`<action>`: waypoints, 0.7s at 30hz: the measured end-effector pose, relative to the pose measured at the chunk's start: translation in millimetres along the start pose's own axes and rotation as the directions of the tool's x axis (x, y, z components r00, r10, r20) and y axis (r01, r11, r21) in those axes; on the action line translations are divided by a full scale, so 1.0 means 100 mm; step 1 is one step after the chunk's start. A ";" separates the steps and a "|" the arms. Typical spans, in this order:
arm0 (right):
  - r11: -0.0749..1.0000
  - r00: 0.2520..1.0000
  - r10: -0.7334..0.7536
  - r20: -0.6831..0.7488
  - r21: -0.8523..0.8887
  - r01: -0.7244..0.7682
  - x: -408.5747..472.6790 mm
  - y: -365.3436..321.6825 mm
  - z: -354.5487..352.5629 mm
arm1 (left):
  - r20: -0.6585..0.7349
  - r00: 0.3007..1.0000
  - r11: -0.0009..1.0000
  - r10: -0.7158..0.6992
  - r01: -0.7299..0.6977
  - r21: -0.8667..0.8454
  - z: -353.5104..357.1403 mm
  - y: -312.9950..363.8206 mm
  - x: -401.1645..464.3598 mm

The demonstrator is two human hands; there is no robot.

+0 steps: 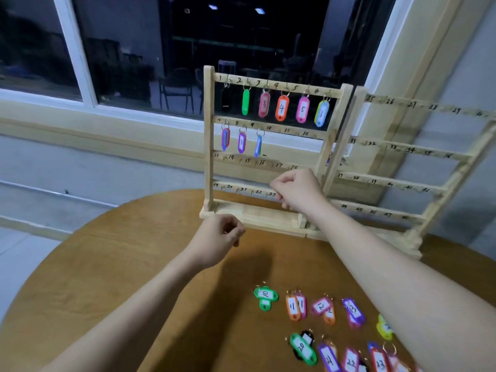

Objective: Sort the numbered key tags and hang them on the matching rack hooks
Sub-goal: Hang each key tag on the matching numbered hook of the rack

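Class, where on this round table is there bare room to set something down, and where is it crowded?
Bare: the table's left side, from its edge to the left hand. Crowded: front right, where loose tags lie in rows, and the back, filled by the rack.

We have a single view, from a camera worn on the person's head, looking forward and down across the round worktop [112, 264]. Its wide angle bends straight lines near the edges. Both forearms reach in from the near edge, so we look from just behind and above them. The near rack [271, 157] stands at mid-distance in the centre, a second rack [408, 162] runs off to the right, and the window [128, 63] fills the far side. The loose tags [322, 328] lie near, low right.
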State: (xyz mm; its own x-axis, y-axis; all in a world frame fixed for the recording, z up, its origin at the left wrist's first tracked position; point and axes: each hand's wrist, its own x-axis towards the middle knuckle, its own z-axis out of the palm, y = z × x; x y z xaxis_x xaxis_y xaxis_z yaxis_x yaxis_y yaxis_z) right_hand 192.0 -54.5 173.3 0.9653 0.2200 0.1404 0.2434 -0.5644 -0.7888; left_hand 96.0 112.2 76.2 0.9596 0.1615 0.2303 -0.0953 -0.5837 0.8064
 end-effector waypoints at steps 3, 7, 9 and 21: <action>0.990 0.998 0.023 0.064 -0.141 -0.013 -0.34 0.36 0.08 | 0.032 0.998 0.998 -0.053 0.054 -0.042 0.23 -0.19 -0.20; 0.971 0.990 0.016 0.143 -0.238 0.019 -0.80 0.83 0.22 | 0.012 1.000 0.999 -0.025 0.025 -0.027 0.46 -0.40 -0.49; 0.944 0.978 0.027 0.208 -0.326 0.043 -0.98 1.03 0.30 | 0.006 0.999 0.999 0.032 -0.032 0.017 0.48 -0.46 -0.63; 0.845 0.964 -0.060 0.257 -0.502 0.186 -1.20 1.13 0.60 | 0.159 0.977 0.978 0.140 -0.162 0.131 0.50 -0.52 -0.62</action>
State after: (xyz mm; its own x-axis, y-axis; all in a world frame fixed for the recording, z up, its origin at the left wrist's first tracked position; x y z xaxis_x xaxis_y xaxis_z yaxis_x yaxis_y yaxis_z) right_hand 98.0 -97.1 31.0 0.8922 0.4507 0.0286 0.4326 -0.8349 -0.3402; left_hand 54.4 93.1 -7.3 0.9665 -0.0507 0.2516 -0.2138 -0.7010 0.6803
